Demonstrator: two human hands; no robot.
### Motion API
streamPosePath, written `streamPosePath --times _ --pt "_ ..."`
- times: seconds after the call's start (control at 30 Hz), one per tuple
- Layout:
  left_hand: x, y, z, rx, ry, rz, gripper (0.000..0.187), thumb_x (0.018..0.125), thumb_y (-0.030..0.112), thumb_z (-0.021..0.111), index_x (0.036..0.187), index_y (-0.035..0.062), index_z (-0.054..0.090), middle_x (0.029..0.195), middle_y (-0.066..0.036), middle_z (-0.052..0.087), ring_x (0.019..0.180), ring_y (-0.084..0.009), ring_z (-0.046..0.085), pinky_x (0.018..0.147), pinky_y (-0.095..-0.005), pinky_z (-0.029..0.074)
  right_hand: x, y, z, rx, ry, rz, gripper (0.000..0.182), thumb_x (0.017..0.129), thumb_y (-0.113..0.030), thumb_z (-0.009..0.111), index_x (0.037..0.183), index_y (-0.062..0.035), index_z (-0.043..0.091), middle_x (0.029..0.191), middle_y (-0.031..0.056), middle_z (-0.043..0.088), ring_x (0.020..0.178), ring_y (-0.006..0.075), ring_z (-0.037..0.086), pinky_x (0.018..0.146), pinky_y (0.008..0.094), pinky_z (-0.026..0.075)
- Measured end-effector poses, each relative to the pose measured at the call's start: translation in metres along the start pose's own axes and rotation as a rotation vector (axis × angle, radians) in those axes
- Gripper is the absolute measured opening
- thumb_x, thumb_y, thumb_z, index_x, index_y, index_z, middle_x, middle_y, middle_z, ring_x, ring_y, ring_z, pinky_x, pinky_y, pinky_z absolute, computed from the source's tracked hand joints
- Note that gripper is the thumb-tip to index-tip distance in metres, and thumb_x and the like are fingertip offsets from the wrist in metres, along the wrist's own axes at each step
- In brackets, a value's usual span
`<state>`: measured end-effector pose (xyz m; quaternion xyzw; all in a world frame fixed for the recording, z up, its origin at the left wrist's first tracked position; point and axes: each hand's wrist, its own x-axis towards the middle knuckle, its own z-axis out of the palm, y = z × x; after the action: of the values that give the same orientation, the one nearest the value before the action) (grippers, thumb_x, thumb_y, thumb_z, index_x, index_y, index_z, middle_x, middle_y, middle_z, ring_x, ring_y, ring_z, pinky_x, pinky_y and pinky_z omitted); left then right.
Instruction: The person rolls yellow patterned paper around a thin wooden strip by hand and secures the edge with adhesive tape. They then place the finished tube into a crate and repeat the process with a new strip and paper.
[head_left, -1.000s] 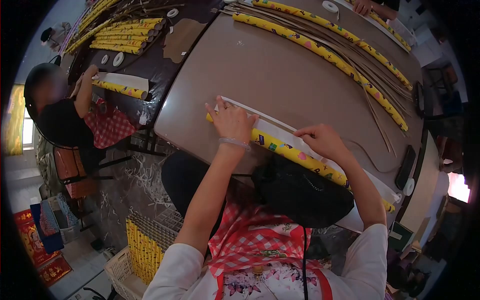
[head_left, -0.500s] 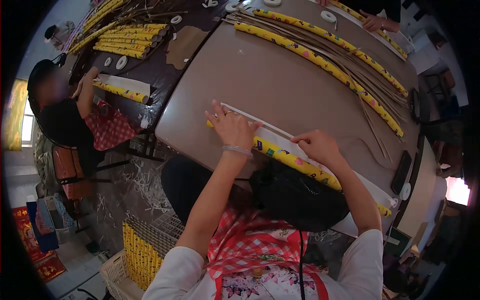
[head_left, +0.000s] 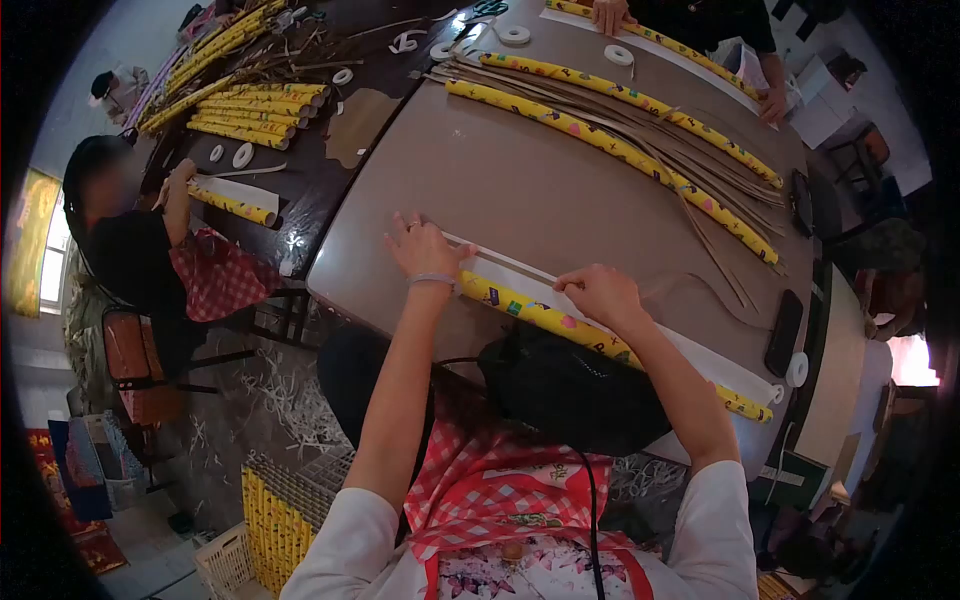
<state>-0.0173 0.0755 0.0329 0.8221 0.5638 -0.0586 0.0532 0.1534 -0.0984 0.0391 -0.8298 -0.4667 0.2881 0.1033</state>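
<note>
A long yellow patterned roll [head_left: 550, 318] lies along the table's near edge, its paper's white underside [head_left: 519, 280] unrolled on the far side. My left hand [head_left: 423, 250] rests with spread fingers on the roll's left end. Farther right, my right hand [head_left: 602, 295] has its fingers pinched at the paper's far edge, where a narrow strip [head_left: 500, 252] runs; what the fingertips hold is too small to make out. A small white tape roll [head_left: 776, 393] sits at the right end of the paper.
Two finished yellow tubes [head_left: 600, 137] and brown strips [head_left: 690, 205] lie across the table [head_left: 400, 180]. A black phone [head_left: 784, 333] and a white tape roll [head_left: 797, 369] are at right. Co-workers handle similar rolls at left and at the far side.
The view has shifted a little. My hands keep nearly the same places on the roll. The far co-worker's hands are now wider apart along their roll.
</note>
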Motion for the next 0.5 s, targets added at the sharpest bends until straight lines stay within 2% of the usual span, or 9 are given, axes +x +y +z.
streamPosePath --times 0.07,0.2,0.27,0.3,0.37,0.43,0.5 --pt "0.003 -0.005 0.014 -0.004 0.207 0.048 0.041 0.069 0.044 0.074 0.091 0.0102 0.070 0.116 -0.013 0.057 0.126 -0.0311 0.039 0.101 -0.0490 0.032 -0.001 -0.001 0.000 -0.002 -0.001 -0.002 0.025 0.080 -0.026 0.050 0.090 -0.0259 0.073 0.084 0.0059 0.069 0.079 0.0263 0.065 0.070 0.0384 0.052" --pt "-0.007 0.004 0.028 0.198 0.358 0.048 0.026 0.075 0.033 0.072 0.086 0.0104 0.070 0.116 -0.013 0.057 0.122 -0.0319 0.042 0.098 -0.0447 0.035 -0.001 -0.002 0.002 -0.067 0.007 -0.018 0.027 0.081 -0.028 0.049 0.093 -0.0259 0.073 0.082 0.0060 0.068 0.079 0.0260 0.064 0.069 0.0376 0.051" --pt "-0.028 0.022 0.021 -0.305 0.367 0.334 0.017 0.078 0.017 0.064 0.090 0.0052 0.068 0.103 -0.017 0.062 0.110 -0.0318 0.052 0.088 -0.0393 0.044 0.001 0.001 0.005 -0.073 0.026 -0.036 0.027 0.081 -0.028 0.049 0.093 -0.0258 0.073 0.083 0.0062 0.068 0.079 0.0270 0.064 0.069 0.0378 0.051" --pt "-0.035 0.033 0.022 -0.306 0.369 0.336 0.017 0.078 0.017 0.064 0.090 0.0052 0.068 0.103 -0.017 0.062 0.110 -0.0318 0.052 0.088 -0.0393 0.044 0.001 0.002 0.006 -0.082 0.043 -0.053 0.027 0.081 -0.028 0.049 0.093 -0.0256 0.073 0.084 0.0064 0.068 0.080 0.0280 0.064 0.069 0.0380 0.051" --pt "-0.045 0.054 0.030 -0.491 0.082 0.434 0.008 0.076 0.013 0.066 0.076 0.0051 0.067 0.087 -0.017 0.064 0.096 -0.0332 0.058 0.081 -0.0375 0.048 -0.001 0.000 0.006 -0.080 0.057 -0.076 0.026 0.080 -0.026 0.050 0.092 -0.0260 0.073 0.085 0.0077 0.068 0.080 0.0286 0.064 0.069 0.0392 0.051" --pt "-0.042 0.066 0.037 -0.452 0.040 0.434 0.007 0.075 0.012 0.066 0.074 0.0050 0.066 0.085 -0.017 0.064 0.091 -0.0331 0.060 0.079 -0.0384 0.049 -0.002 0.001 0.002 -0.079 0.077 -0.089 0.026 0.079 -0.024 0.050 0.090 -0.0263 0.074 0.085 0.0089 0.068 0.080 0.0292 0.064 0.069 0.0403 0.051" --pt "-0.039 0.072 0.046 -0.407 -0.008 0.434 0.008 0.075 0.012 0.067 0.072 0.0049 0.066 0.082 -0.017 0.064 0.087 -0.0330 0.061 0.077 -0.0394 0.050 -0.002 0.003 0.001 -0.060 0.021 -0.101 0.028 0.079 -0.024 0.050 0.095 -0.0259 0.072 0.088 0.0091 0.067 0.082 0.0292 0.064 0.070 0.0403 0.051"
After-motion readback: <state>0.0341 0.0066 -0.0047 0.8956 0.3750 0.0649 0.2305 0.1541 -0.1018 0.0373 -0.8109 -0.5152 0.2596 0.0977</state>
